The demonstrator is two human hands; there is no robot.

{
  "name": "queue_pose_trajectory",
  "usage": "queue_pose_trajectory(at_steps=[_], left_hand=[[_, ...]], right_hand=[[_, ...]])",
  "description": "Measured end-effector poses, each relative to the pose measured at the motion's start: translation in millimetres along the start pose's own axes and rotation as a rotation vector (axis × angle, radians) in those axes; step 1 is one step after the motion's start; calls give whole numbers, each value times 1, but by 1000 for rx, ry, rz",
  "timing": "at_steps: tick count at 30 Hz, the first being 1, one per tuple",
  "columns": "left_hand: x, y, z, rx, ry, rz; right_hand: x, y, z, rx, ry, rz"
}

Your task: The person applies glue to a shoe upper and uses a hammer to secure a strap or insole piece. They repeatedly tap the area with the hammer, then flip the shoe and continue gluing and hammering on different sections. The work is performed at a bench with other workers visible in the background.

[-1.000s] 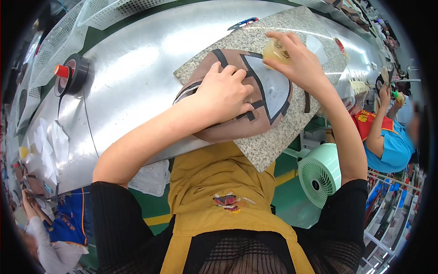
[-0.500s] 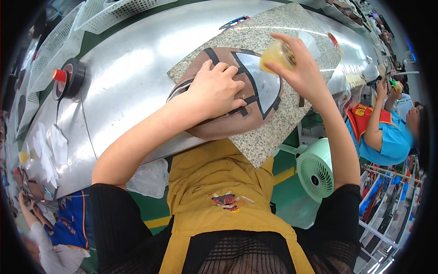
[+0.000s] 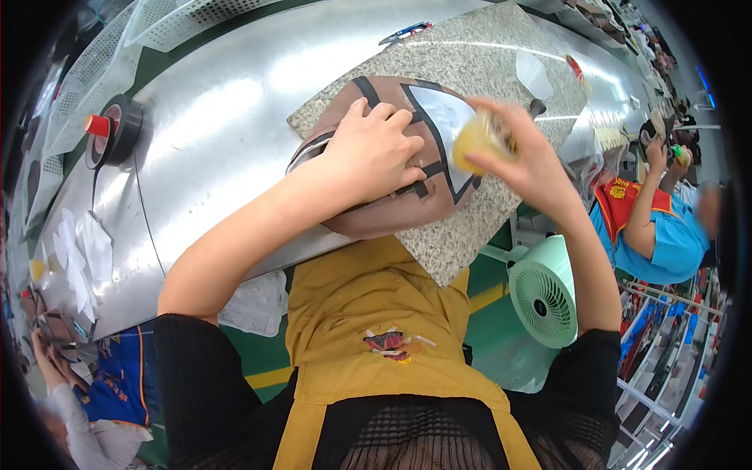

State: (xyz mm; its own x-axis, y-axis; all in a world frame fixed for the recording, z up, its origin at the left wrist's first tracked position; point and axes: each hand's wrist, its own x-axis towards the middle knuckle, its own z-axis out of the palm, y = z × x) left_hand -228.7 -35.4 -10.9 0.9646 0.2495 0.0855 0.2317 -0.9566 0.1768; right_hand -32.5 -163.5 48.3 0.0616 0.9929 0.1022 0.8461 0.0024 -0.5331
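Head view: our left hand (image 3: 374, 153) presses flat, fingers spread, on the brown leather piece with black strips (image 3: 392, 211), lying on the speckled granite slab (image 3: 478, 70) on the shiny metal table (image 3: 227, 133). Our right hand (image 3: 526, 160) closes its grip on a small yellow sponge (image 3: 476, 141) just above the piece.

- The scene is brightly and evenly lit from overhead, with colours clear across the middle of the view.
- Broad white glare streaks run along the shiny metal worktop (image 3: 219, 149), washing out its surface left of the granite slab (image 3: 486, 70).
- A softer sheen lies on the slab's far end.
- The right hand (image 3: 533, 168) and the yellowish object (image 3: 479, 141) it holds are smeared by motion blur; the left hand (image 3: 376, 153) is sharp.
- Only faint, soft shadows fall beneath the forearms onto the slab.
- Fisheye distortion bends the worktop's edges strongly; a black vignette rings the whole view.
- The person right of the slab is blurred near the rim.
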Motion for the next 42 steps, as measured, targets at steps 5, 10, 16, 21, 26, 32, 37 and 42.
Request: queue_pose_trajectory(at_steps=[5, 10, 16, 21, 26, 32, 37, 42], left_hand=[[3, 0, 2, -12, 30, 23], [1, -1, 3, -15, 54, 31], [-2, -1, 4, 7, 85, 19], [-1, -1, 4, 8, 79, 37], [-1, -2, 6, 16, 96, 45], [-1, -2, 4, 15, 72, 42], [-1, -1, 3, 21, 43, 29], [-2, 0, 5, 3, 89, 28]], right_hand=[[52, 19, 16, -178, 221, -130], [34, 10, 16, -180, 124, -91], [-19, -10, 13, -71, 17, -19], [-40, -8, 14, -107, 97, 13], [-23, 5, 16, -112, 188, 16], [-11, 18, 17, -118, 265, 0], [20, 29, 24, -168, 348, -62], [42, 38, 18, -204, 312, 25]])
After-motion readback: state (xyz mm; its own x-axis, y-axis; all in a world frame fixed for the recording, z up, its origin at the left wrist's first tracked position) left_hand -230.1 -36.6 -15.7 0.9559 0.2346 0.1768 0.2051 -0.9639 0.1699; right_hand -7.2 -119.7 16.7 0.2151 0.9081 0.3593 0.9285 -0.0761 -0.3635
